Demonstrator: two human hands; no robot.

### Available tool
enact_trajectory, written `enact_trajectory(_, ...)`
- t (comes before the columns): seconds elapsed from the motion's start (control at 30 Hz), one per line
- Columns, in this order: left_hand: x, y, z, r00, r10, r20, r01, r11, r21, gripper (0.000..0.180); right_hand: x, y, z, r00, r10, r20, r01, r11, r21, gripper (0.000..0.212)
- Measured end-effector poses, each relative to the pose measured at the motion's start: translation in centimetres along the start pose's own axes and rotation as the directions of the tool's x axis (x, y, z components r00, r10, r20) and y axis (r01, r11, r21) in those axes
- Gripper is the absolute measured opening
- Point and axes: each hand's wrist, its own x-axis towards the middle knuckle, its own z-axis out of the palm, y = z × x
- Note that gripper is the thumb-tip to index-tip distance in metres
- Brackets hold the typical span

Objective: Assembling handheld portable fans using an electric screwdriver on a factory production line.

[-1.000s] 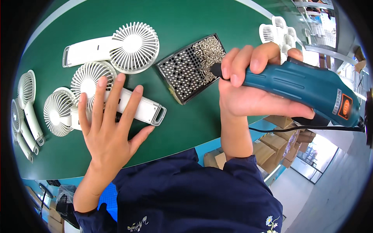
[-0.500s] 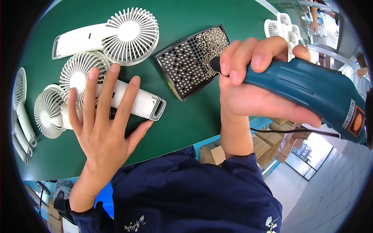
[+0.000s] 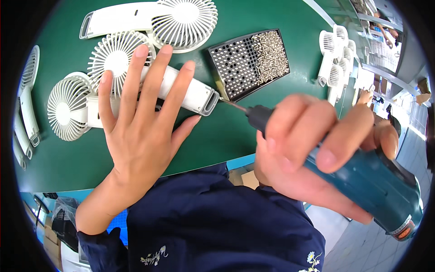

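From the head camera: the left hand lies flat and wide open, fingers spread, pressing down on the handle of a white handheld fan that rests on the green table. It grips nothing; the palm simply pins the fan in place. The right hand is wrapped tight around a teal electric screwdriver, fingers curled over the body, thumb underneath. The driver's thin bit points left, its tip right at the grey-edged end of the fan's handle, at the near left corner of the black screw tray.

That tray is the landmark here: a perforated black rectangle, its right half piled with small silvery screws. Left of the tray, beyond the pinned fan, a second white fan lies half under the left hand's fingers. Up and left of the tray lies another fan, head toward the tray. Far left of the tray, fan parts line the table's edge. Right of the tray, a cluster of white fans sits near the table's far side. Below the tray, the person's dark blue sleeve fills the lower frame.
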Motion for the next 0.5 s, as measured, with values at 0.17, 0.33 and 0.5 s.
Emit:
enact_trajectory(0.17,0.1,0.0,0.0,1.0,-0.001,0.004,0.002,1.0,-0.017,0.064,0.3,1.2,0.7,0.999,0.039,-0.025,-0.037,0.997,0.073,0.08)
enact_trajectory(0.33,-0.1,0.0,0.0,1.0,-0.004,-0.002,0.004,0.999,-0.036,0.066,0.0,2.4,-3.1,0.974,0.012,0.225,-0.055,0.981,0.185,0.088)
enact_trajectory(0.5,0.0,0.1,-0.1,1.0,-0.008,0.004,0.008,0.999,-0.041,0.067,-0.2,2.6,-2.6,0.984,-0.009,0.177,-0.024,0.982,0.185,0.087)
